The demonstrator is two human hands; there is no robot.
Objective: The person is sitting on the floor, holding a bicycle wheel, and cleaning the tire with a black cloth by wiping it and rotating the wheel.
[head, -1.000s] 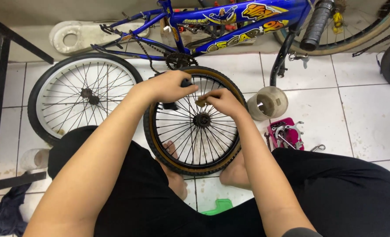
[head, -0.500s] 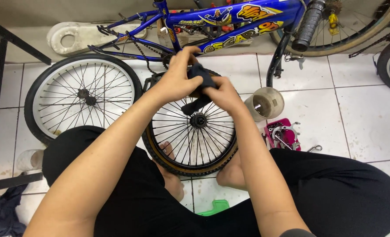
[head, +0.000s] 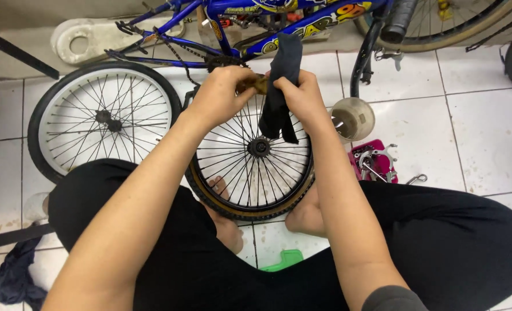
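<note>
Two hands meet above the small spoked wheel (head: 256, 173) that stands between our bare feet. Our left hand (head: 221, 95) pinches a small brownish part (head: 260, 84) between thumb and curled fingers, and our right hand (head: 305, 98) closes on the same part from the other side, so it sits squeezed between the fingertips of both hands, right over the top of the wheel's rim. Our right hand also grips a dark cloth (head: 279, 86), whose upper end sticks up above the knuckles and whose lower end hangs down in front of the spokes toward the hub.

We count one brownish part, one dark cloth in hand, and two loose wheels: the tan-walled one we work over and a second, black-tyred wheel (head: 103, 121) lying to our left. One blue bicycle frame (head: 302, 26) stretches across the tiles behind them. One pale round cup (head: 353, 119) stands just beside our right wrist, with one pink tray of metal parts (head: 374, 161) near it.
</note>
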